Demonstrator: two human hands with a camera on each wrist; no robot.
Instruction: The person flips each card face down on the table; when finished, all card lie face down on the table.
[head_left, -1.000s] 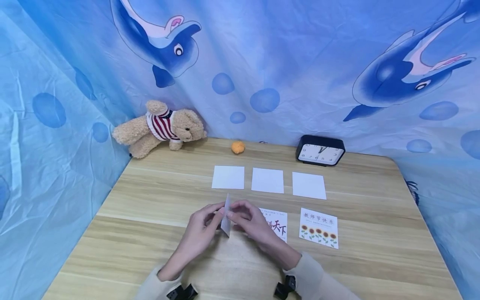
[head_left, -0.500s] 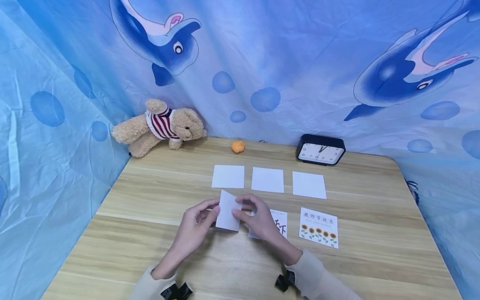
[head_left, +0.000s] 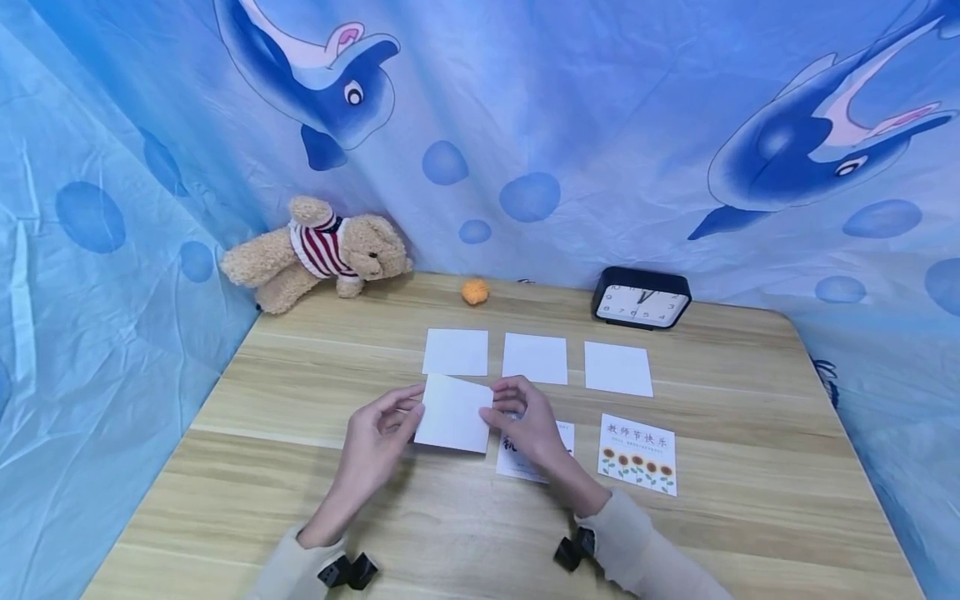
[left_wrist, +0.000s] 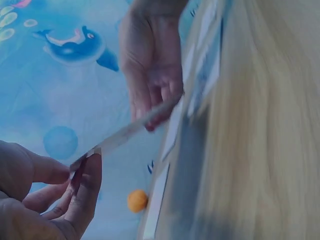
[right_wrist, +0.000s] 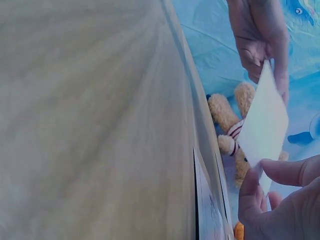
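Note:
A square white card point(head_left: 453, 415) is held up off the table, its blank face toward the head camera. My left hand point(head_left: 375, 437) pinches its left edge between thumb and fingers. On the opposite edge, my right hand point(head_left: 531, 421) pinches it the same way. The left wrist view catches the card point(left_wrist: 130, 129) nearly edge-on. Below my right hand lies a card with printed characters point(head_left: 517, 464), partly covered by that hand. To its right is a card with sunflowers point(head_left: 637, 455). Beyond the hands, three blank white cards point(head_left: 455, 352) lie in a row.
At the back of the wooden table point(head_left: 300, 500) lie a teddy bear point(head_left: 326, 250) on its side and a small orange ball point(head_left: 475, 292). A black-framed clock point(head_left: 641, 298) stands at the back right. A blue dolphin-print curtain point(head_left: 570, 108) hangs behind and beside the table.
The card has turned from edge-on to show its blank white face to the head camera. Both hands keep hold of it and have moved slightly apart.

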